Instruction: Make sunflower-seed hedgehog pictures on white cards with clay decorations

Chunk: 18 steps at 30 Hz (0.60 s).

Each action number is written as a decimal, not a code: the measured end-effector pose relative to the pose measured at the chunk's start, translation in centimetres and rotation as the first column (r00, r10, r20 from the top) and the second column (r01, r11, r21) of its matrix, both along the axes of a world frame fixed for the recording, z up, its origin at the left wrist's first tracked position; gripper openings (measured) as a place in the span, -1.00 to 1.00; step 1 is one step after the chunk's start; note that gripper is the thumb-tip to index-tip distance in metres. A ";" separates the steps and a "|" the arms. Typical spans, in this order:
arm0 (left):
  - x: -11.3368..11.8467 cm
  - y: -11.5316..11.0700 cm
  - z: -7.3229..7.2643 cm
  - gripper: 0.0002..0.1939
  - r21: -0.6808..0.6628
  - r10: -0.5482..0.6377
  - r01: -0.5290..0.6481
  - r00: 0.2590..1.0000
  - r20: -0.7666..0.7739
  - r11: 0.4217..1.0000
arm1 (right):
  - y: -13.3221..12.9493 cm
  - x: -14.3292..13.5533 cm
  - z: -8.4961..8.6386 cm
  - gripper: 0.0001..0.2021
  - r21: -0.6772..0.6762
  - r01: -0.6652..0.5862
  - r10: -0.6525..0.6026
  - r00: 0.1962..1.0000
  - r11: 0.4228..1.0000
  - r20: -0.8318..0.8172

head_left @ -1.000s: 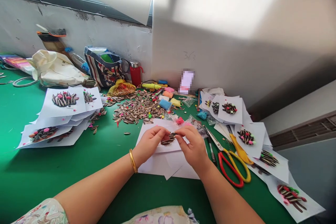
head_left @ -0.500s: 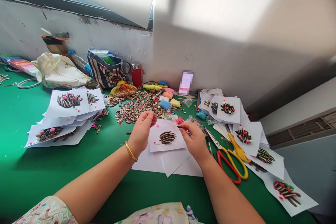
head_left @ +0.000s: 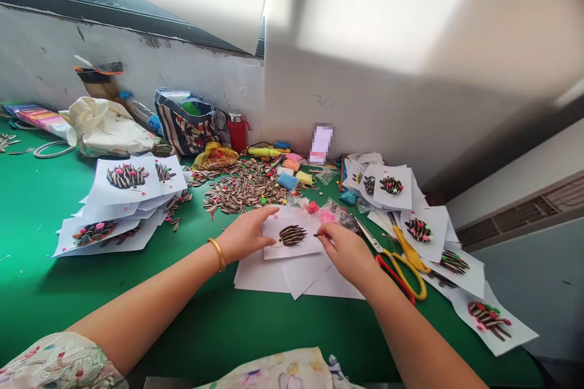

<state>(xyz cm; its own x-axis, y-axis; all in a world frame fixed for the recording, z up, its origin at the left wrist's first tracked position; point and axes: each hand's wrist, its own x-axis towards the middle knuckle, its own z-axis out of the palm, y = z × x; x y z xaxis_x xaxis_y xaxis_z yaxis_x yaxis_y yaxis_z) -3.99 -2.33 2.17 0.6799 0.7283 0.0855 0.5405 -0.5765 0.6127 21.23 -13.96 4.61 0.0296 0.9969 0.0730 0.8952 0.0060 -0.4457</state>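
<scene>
**Card steadied on one side, small dark piece pinched at the other; judged a pause between picking up and setting down.**

Reference: seed cluster [head_left: 292, 235] on the small white card [head_left: 303, 253] as dial centre; 12 points away from the person.

- Between 9 and 10, far out: stacked cards [head_left: 123, 196] bearing seed figures with coloured dots.
- 9 o'clock: left hand [head_left: 244, 237]. Grip wide, thumb and forefinger spread at the card's left edge; nothing seen held. Judged to be steadying the card. Whether the fingertips press down cannot be told.
- Between 10 and 11: loose heap of striped seeds [head_left: 246, 187].
- Centre: card lies flat on larger white sheets [head_left: 260, 275], between the two hands. Cluster sits to the 3 o'clock side of the left thumb.
- Between 1 and 2: pink lump [head_left: 327, 216], near the card's far edge.
- 3 o'clock, just beside the card: small dark piece [head_left: 316, 235], apparently a seed, at the fingertips of the right hand [head_left: 349, 250]. Grip narrow, closed on it; the piece points toward the cluster.
- Between 3 and 4: scissors [head_left: 404, 264], apart from the right hand.

Judgement: setting the piece down calls for a short, low travel toward 9 o'clock, with the card kept still.
</scene>
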 end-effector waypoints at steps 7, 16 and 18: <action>-1.0 -1.5 -0.9 -0.36 0.201 0.039 0.012 0.968 -0.249 0.980 | -2.4 0.0 -3.5 -0.83 0.037 -0.001 0.000 0.999 0.999 0.048; -2.5 -4.1 -0.8 -0.51 0.334 0.087 0.006 0.961 -0.263 0.943 | -1.1 -0.2 -4.7 -0.83 0.029 -0.051 0.050 0.998 0.998 0.028; -2.8 -4.6 -0.7 -0.54 0.353 0.084 0.010 0.965 -0.250 0.935 | -0.2 -0.3 -4.7 -0.83 0.025 -0.070 0.069 0.997 0.997 0.029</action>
